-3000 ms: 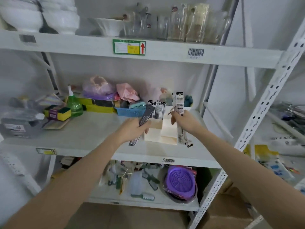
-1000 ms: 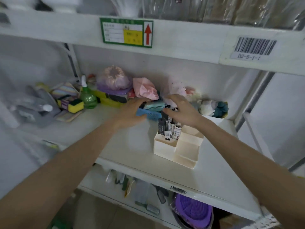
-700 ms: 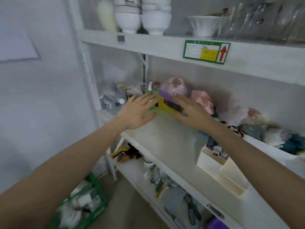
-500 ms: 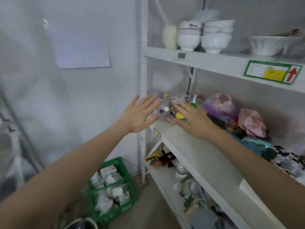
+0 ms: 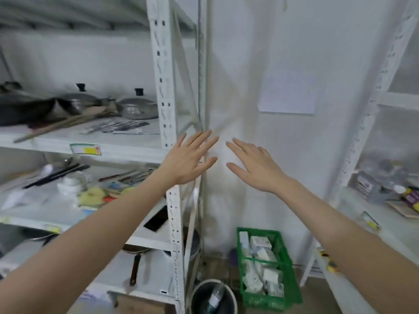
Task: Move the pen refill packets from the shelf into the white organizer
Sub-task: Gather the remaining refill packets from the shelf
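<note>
Both of my arms stretch forward in the air, palms down and fingers spread. My left hand [image 5: 189, 158] hovers in front of a white shelf upright [image 5: 164, 91]. My right hand [image 5: 254, 165] hovers in front of the white wall. Neither hand holds anything. The white organizer and the pen refill packets are out of view; only the left end of their shelf [image 5: 371, 214] shows at the right edge.
A second rack on the left carries pots [image 5: 136, 107], cutlery, utensils and sponges [image 5: 94, 196]. A green crate [image 5: 265, 270] of small boxes and a dark bucket [image 5: 213, 296] stand on the floor between the racks. A paper sheet [image 5: 288, 94] hangs on the wall.
The view has swung far left, away from the organizer and packets. Both hands let go of the packets, left the shelf and now hang empty and spread in front of the wall.
</note>
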